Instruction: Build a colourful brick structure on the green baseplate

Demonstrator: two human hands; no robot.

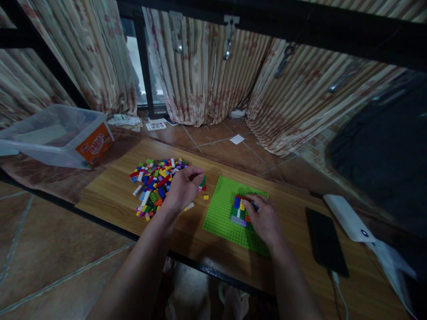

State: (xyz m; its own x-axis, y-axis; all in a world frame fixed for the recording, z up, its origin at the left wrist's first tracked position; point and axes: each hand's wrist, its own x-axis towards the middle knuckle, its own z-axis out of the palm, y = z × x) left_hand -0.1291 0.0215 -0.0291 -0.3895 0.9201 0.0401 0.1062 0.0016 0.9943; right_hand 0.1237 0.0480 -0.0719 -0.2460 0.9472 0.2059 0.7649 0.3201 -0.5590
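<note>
Near the right side of a heap of toy bricks [155, 184], my left hand [185, 186] has its fingers curled toward the thumb. Whatever lies between those fingertips is too small to make out. A green and red brick piece [203, 182] shows just beside them, and one yellow brick [206, 197] lies on the table. My right hand [263, 215] is over a green baseplate [218, 213], its thumb and fingers closed round a dark brick [254, 205]. Under and beside it, a flat block of joined multicoloured bricks [238, 211] sits on the baseplate, partly hidden by the hand.
A clear plastic bin [66, 138] with an orange label stands at the left. On the wooden table's [110, 195] right side lie a black phone [325, 240] with a cable and a white device [348, 218]. Papers [236, 139] lie on the tiled floor before striped curtains [207, 80].
</note>
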